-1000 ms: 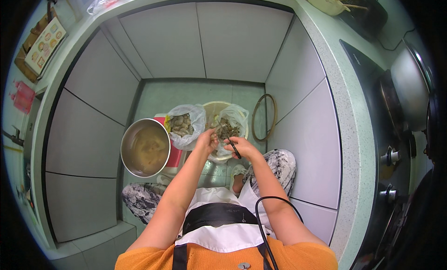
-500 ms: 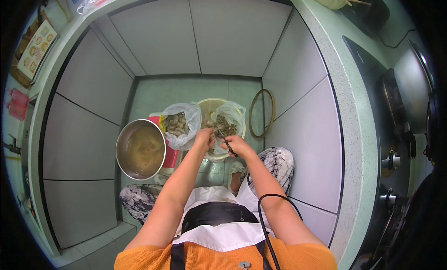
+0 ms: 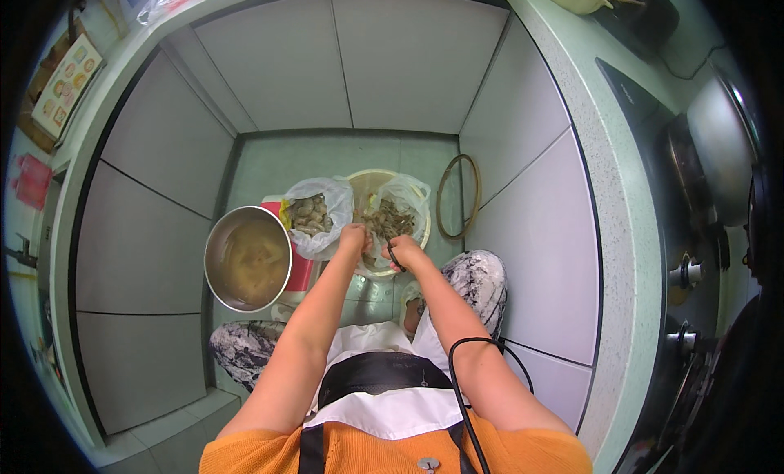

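Observation:
My right hand [image 3: 404, 252] is closed round the black handles of scissors [image 3: 395, 259], over the near rim of a cream bin [image 3: 366, 180]. Beside it my left hand [image 3: 354, 238] has its fingers pinched together; what they hold is too small to make out. Inside the bin, a thin clear-white plastic bag [image 3: 416, 194] lines it and holds a heap of brownish shrimp scraps [image 3: 392, 218]. Just left of the bin stands an open white plastic bag [image 3: 336, 195] with several grey shrimp [image 3: 310, 216] in it.
A steel pot [image 3: 214, 282] of cloudy yellowish liquid stands on the left. Beneath the shrimp bag is a red and white box [image 3: 300, 274]. A brown ring [image 3: 442, 204] leans against the right cabinet. Grey cabinets [image 3: 408, 57] close in on three sides, and a black cable [image 3: 454, 368] crosses my right arm.
My left hand has shifted slightly left. My right hand has moved a little left, and the scissors have turned, with their handles drawn in closer to the palm.

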`<state>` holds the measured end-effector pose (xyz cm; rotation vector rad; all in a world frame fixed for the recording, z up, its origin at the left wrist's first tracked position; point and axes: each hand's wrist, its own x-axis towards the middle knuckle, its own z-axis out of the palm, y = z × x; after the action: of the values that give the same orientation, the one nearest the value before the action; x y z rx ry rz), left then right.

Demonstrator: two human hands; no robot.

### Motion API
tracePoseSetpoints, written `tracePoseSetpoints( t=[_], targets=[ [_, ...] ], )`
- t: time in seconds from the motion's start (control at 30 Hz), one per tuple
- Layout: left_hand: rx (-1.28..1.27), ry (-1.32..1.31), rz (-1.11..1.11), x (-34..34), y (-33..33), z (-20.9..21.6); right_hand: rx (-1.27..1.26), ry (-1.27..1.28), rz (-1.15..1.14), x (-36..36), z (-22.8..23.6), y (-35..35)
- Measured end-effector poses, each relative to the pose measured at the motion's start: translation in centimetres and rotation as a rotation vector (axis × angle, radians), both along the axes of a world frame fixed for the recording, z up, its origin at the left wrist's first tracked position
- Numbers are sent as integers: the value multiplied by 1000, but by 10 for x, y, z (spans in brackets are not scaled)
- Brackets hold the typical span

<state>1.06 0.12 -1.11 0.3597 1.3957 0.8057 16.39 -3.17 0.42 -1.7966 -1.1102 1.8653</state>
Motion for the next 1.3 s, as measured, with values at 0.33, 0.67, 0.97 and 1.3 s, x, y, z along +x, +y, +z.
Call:
tracePoseSetpoints(
  t=[0.33, 0.67, 0.97, 1.3],
  targets=[
    [9, -675, 320, -39, -27, 43, 310, 14, 13, 7, 83, -23],
    [83, -860, 531, -54, -42, 98, 468, 20, 122, 2, 145, -24],
    [182, -1268, 538, -65, -45, 106, 562, -36, 297, 11, 160, -16],
    [268, -1186, 533, -53, -31, 93, 431, 202, 205, 6, 160, -10]
  ],
)
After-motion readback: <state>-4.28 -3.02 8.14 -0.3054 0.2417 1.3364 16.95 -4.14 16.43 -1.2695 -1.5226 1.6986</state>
